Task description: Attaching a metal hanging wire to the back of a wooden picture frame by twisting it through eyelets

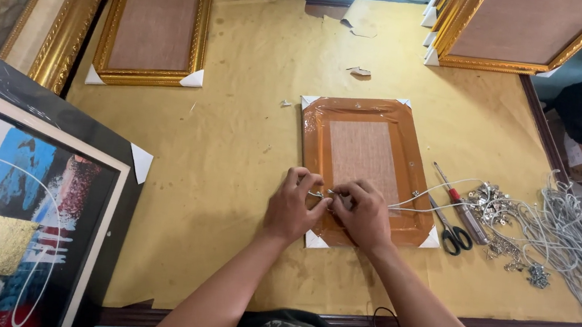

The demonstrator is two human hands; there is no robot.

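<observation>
An orange-brown picture frame point(410, 140) wrapped in clear film lies face down on the paper-covered table point(245, 180), white corner guards on it. My left hand point(292, 207) and my right hand point(366, 217) meet at its near left edge, fingers pinched together on a grey cord point(428, 194) at a small metal fitting. The cord runs from my right hand off to the right toward a bundle of cords. My fingers hide the fitting itself.
Scissors point(453, 232) and a red-handled screwdriver point(456, 198) lie right of the frame, beside a heap of metal hangers point(497, 209) and a grey cord bundle point(574, 240). Gold frames lie at back left point(149, 78) and back right point(496, 63). A large abstract painting point(14, 220) leans at left.
</observation>
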